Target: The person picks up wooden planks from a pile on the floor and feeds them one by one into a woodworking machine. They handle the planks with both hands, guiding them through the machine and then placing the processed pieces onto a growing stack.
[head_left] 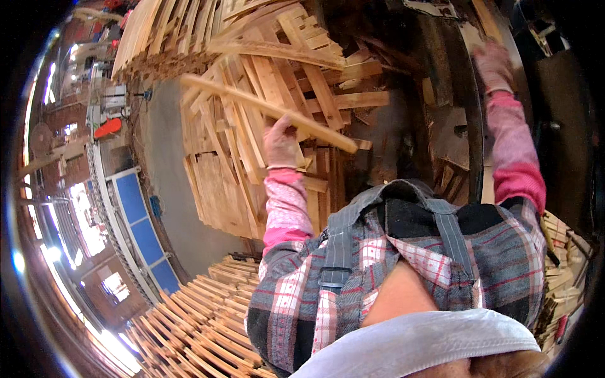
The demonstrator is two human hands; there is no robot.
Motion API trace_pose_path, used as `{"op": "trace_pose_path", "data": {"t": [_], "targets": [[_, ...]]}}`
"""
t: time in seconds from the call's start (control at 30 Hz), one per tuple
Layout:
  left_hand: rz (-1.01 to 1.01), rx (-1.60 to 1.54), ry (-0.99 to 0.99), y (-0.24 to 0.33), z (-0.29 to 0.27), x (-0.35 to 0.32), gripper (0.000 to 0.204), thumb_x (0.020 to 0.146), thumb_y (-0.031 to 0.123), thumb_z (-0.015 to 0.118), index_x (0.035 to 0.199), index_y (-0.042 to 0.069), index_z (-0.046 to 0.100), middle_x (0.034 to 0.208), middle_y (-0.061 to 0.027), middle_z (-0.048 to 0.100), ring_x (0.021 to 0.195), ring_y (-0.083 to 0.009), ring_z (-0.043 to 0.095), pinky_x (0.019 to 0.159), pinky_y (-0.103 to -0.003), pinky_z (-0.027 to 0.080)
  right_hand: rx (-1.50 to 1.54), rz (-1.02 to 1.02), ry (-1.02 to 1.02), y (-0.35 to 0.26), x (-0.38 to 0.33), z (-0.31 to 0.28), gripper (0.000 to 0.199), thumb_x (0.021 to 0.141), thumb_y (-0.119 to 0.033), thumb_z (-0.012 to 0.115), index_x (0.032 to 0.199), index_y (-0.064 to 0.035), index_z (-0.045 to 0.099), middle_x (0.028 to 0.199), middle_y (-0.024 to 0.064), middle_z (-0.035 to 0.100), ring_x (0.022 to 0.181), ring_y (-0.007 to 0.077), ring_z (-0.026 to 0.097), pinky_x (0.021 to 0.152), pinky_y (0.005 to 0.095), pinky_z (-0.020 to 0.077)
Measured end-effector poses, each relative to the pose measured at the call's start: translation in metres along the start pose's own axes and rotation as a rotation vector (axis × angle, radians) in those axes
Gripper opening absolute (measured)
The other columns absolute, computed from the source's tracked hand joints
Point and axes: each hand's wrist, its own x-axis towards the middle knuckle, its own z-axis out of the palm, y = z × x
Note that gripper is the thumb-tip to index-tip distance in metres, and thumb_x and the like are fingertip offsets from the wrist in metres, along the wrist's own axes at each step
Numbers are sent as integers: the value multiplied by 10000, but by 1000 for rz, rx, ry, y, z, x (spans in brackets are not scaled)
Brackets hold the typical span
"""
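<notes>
My left hand (282,142) is closed around a long, narrow wooden strip (252,101), gripping it right of its middle. The strip slants from upper left down to the right, above a heap of loose boards (220,189). On the far right, my right arm reaches forward along a narrow bench (488,186). My right hand (493,66) rests by the near end of another wooden strip (486,19) there. Its fingers are blurred, and I cannot make out whether they grip that strip or only touch it.
A tall stack of wooden strips (157,38) stands at the far left. Many more strips (201,321) lie piled at the near left, with another wood pile (558,283) at the near right. Blue panels (142,220) stand beyond the grey floor (170,138).
</notes>
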Motion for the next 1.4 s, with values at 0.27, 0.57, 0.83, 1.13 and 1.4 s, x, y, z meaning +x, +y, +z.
{"op": "trace_pose_path", "data": {"t": [0.27, 0.57, 0.83, 1.13, 1.4], "targets": [[-149, -200, -447, -50, 168, -7, 565, 838, -59, 673, 1361, 75, 508, 1200, -110, 625, 1034, -249, 641, 933, -385, 549, 1115, -376, -427, -152, -203, -40, 848, 756, -159, 772, 1485, -10, 365, 1461, 194, 467, 1360, 279, 450, 1139, 348, 338], [151, 1773, 352, -30, -2, 117, 904, 790, 429, 708, 1439, -70, 327, 1361, -277, 506, 1247, -400, 510, 1076, -429, 407, 265, 269, -60, 27, -273, -37, 737, 835, -393, 700, 1456, -115, 417, 1376, 125, 536, 1154, 350, 587, 962, 448, 467], [-191, 2045, 296, -22, -92, 126, 822, 719, 486, 707, 1354, -1, 521, 1433, -207, 500, 1279, -345, 516, 1077, -406, 418, -309, 192, 155, 80, -224, 22, 456, 911, -495, 566, 1196, -148, 646, 1274, 87, 595, 1112, 312, 566, 834, 462, 472], [-208, 782, 358, -1, -46, 46, 663, 807, 253, 755, 1328, -70, 504, 1224, -227, 613, 1099, -333, 618, 988, -432, 484, -199, 239, 77, 40, -28, -9, 540, 941, -526, 525, 1336, -160, 577, 1355, 135, 564, 1193, 362, 562, 969, 503, 472], [-72, -3, -116, -24, 56, 26, 484, 919, 326, 614, 1301, 37, 545, 1232, -141, 602, 1082, -303, 608, 952, -439, 509, 740, -515, -571, -188, -152, -107, 824, 675, -360, 822, 1360, -21, 514, 1187, 232, 626, 1087, 386, 610, 926, 467, 504]]}}
